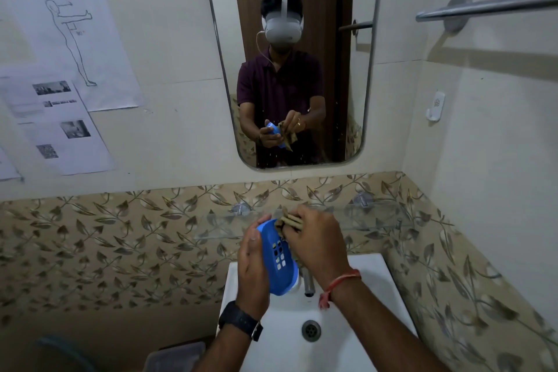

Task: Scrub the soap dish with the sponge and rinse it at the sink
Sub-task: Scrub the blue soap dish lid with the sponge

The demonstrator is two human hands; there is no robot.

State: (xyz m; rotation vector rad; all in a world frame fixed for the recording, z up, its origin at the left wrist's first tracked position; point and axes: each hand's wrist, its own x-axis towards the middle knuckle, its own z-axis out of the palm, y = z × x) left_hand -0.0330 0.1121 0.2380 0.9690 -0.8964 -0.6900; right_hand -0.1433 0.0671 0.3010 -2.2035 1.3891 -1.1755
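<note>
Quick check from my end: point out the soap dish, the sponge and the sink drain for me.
soap dish (279, 263): head view, on its blue slotted face, held by the left hand.
sponge (290, 219): head view, on the brownish wad showing above the right hand's fingers.
sink drain (311, 330): head view, on the metal strainer in the basin.

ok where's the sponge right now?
Head view, centre: the sponge is in the right hand, pressed against the top of the blue soap dish held by the left hand, above the sink.
</note>
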